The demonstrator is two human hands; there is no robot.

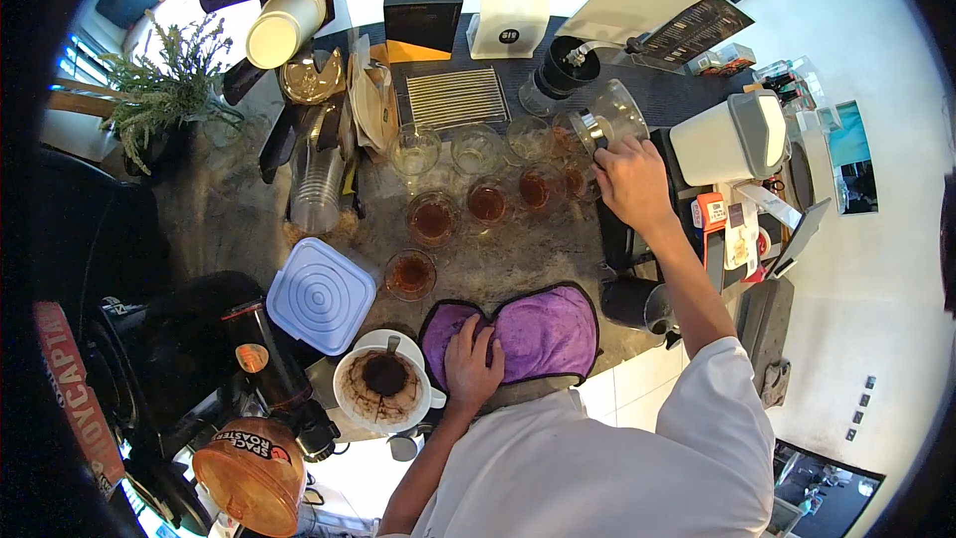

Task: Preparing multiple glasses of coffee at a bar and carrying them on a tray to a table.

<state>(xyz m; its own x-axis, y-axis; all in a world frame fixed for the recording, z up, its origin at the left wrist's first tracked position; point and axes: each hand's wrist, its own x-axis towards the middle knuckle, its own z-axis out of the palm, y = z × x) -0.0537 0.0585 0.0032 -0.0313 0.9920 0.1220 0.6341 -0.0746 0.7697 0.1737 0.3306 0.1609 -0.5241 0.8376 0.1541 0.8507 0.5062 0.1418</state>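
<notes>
My right hand (634,182) grips a clear glass carafe (621,110) with a metal collar, tilted with its mouth to the left over the right end of the glasses. Whether liquid runs from it I cannot make out. Small glasses of brown coffee (433,219) stand in a row below it, and one more coffee glass (410,275) sits nearer to me. Behind that row are clear glasses (478,149). My left hand (473,364) lies flat on a purple cloth (548,332) with dark edging, fingers apart. Left of it is a white dripper (430,398) with wet coffee grounds.
A blue lid (321,296) lies left of the glasses. Stacked clear cups (321,174) and a slatted drip tray (458,98) are farther back. A hand grinder (558,75) stands near the carafe, a white bin (712,144) to its right. Black machines line the left side.
</notes>
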